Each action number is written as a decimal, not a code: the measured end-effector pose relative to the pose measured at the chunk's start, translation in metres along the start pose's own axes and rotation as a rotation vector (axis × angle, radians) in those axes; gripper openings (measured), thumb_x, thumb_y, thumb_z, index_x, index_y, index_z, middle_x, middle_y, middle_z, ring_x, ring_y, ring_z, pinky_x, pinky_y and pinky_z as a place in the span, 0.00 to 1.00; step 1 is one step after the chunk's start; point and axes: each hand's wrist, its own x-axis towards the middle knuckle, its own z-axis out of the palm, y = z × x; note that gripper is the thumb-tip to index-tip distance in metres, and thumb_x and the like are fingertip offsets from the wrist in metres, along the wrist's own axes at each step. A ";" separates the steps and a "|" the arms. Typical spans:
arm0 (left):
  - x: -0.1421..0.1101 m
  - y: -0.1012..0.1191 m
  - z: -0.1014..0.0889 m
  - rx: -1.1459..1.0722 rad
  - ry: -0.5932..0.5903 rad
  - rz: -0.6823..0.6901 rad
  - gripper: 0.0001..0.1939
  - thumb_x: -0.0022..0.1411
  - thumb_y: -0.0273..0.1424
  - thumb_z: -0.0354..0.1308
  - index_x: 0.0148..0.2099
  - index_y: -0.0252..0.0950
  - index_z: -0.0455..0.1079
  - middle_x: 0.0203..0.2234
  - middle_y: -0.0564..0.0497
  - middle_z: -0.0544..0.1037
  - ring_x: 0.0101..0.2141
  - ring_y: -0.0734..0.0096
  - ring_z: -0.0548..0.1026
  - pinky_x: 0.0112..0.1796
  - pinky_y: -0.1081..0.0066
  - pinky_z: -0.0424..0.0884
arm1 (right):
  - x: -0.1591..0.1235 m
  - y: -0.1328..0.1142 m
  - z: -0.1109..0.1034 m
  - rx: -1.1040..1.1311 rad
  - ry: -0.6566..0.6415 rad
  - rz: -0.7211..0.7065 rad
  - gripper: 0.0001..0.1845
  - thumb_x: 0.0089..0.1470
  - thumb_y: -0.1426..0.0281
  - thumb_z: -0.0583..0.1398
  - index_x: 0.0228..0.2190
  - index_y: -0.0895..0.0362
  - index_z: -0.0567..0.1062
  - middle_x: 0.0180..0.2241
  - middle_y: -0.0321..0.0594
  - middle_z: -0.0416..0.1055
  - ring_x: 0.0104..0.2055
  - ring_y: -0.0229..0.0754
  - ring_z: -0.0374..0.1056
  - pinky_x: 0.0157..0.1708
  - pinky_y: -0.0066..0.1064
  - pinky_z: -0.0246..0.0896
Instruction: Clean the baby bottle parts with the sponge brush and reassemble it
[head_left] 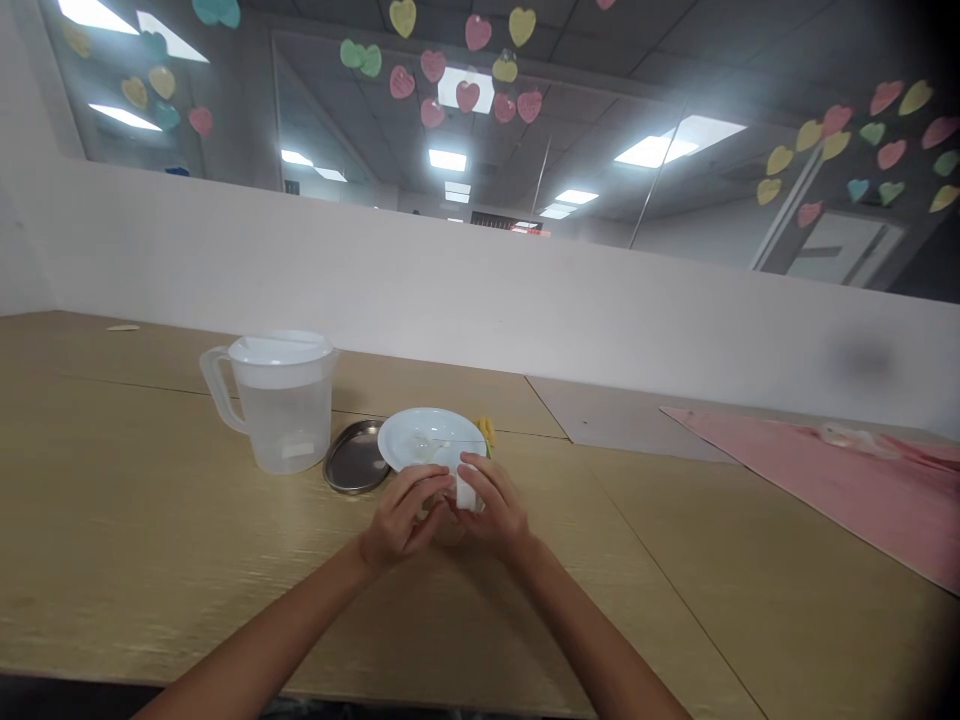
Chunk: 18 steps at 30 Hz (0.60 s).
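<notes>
A small white block (467,492) with square corners, its material hard to tell, sits near the middle of the tabletop (112,500). The right hand (499,505) is curled around it, fingers closed over its top. The left hand (405,515) is half-closed just beside it, and how firmly it holds is hard to tell.

Directly behind the hands is one round white plate (431,440), tilted up, its rim overlapping one shallow steel dish (356,457). A small yellow piece (487,432) peeks out behind the plate, too hidden to name. Further left stands one clear plastic jug (281,405) with a white lid and a moulded handle, a white lump inside at its base. One pink sheet (847,490) lies toward the right edge of the tabletop.
</notes>
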 end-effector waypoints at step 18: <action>0.003 0.003 0.005 0.050 0.039 -0.044 0.12 0.54 0.21 0.51 0.42 0.35 0.63 0.29 0.49 0.71 0.31 0.69 0.69 0.33 0.68 0.69 | -0.005 -0.003 0.000 0.062 -0.011 -0.087 0.24 0.54 0.71 0.59 0.53 0.51 0.65 0.47 0.48 0.71 0.48 0.47 0.70 0.43 0.42 0.73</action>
